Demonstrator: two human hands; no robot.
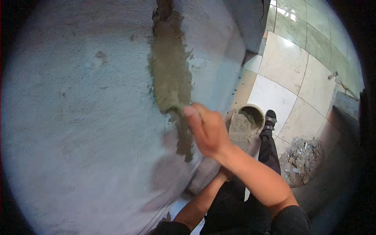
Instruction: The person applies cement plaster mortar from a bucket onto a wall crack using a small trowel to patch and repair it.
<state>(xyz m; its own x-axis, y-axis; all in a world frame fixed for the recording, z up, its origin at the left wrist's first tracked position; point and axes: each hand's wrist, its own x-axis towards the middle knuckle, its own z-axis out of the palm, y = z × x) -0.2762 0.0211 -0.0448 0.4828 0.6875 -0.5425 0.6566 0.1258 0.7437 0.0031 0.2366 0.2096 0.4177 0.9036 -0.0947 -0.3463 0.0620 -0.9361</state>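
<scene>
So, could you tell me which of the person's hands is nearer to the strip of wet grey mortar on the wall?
The right hand: it is raised against the mortar strip, at its lower end. The left hand is lower down, mostly hidden behind the right forearm, away from the strip.

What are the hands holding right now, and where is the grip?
The right hand is pressed to the wet mortar strip on the wall; any tool in it is hidden. The left hand is mostly hidden behind the right forearm, so its hold cannot be told.
</scene>
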